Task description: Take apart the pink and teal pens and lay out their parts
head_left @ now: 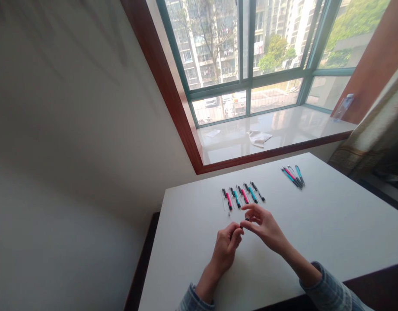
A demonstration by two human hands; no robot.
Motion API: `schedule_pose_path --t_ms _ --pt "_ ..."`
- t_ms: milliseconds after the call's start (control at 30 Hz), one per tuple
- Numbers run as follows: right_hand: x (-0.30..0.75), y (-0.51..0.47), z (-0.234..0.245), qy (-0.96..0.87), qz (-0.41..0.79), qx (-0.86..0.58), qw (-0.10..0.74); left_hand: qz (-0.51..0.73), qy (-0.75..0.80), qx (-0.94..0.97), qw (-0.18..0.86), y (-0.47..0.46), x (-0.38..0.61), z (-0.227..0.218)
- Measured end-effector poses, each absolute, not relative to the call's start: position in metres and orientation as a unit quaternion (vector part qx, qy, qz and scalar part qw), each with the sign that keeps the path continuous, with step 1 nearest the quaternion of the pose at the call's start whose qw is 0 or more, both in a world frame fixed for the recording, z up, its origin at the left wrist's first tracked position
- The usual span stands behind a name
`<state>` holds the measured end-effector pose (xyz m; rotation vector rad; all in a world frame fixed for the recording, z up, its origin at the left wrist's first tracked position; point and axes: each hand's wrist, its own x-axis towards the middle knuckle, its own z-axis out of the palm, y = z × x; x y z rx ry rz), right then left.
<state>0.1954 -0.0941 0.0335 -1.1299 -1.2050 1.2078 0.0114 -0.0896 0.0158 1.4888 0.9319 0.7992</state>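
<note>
Small dark pen part (247,219) pinched in right hand (263,227) fingertips, just beside curled left hand (226,248), its grip hidden; row of pink and teal pens (242,198) just beyond both hands on white table (315,233).

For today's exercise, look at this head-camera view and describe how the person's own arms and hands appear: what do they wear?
The left hand and right hand are bare, with no gloves, and no watch or bracelet shows. Both forearms are partly bare, running into a blue-grey checked left sleeve and right sleeve.
</note>
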Motion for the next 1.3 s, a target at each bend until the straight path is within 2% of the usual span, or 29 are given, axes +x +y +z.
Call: schedule_pose_path --t_ms 367,567,800,1000,1300 --pt "0.199 -0.100 0.044 -0.456 0.601 -0.368 0.543 0.344 0.397 0.579 0.623 -0.090 0.010 0.015" --pt "0.192 -0.101 0.048 -0.467 0.541 -0.437 0.546 0.348 0.399 0.585 0.614 -0.090 0.009 0.014" --pt "0.194 -0.101 0.047 -0.450 0.551 -0.424 0.560 0.342 0.415 0.593 0.600 -0.091 0.010 0.019" --pt "0.201 -0.096 0.036 -0.407 0.521 -0.430 0.615 0.336 0.423 0.596 0.593 -0.090 0.011 0.021" --pt "0.215 -0.088 0.048 -0.370 0.438 -0.452 0.683 0.354 0.407 0.572 0.619 -0.090 0.009 0.020"
